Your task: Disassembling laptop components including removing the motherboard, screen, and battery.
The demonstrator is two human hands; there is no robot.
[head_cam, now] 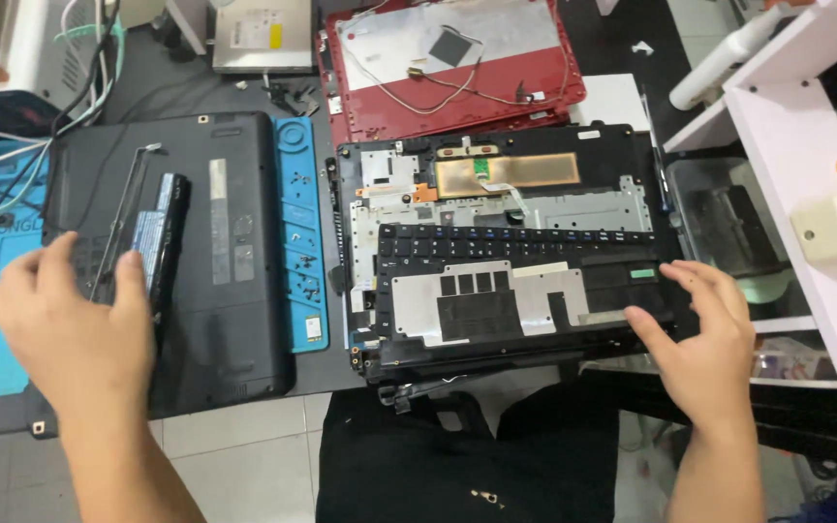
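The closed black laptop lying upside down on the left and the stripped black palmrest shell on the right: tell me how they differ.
The closed black laptop is whole, its plain base facing up; the stripped black palmrest shell lies open, showing metal plates and a copper-coloured patch. The left hand rests at the laptop; the right hand touches the loose keyboard on the shell. Both are black.

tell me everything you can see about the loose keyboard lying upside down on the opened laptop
The keyboard lies back-side up, roughly level, on top of the opened black laptop base. Its back is black, with silvery metal-looking sheet patches, a dark film patch in the middle, and a row of small black tabs along the far edge. A small green sticker sits near its right end. The right hand rests its fingertips on the right end; the left hand is away, over another laptop.
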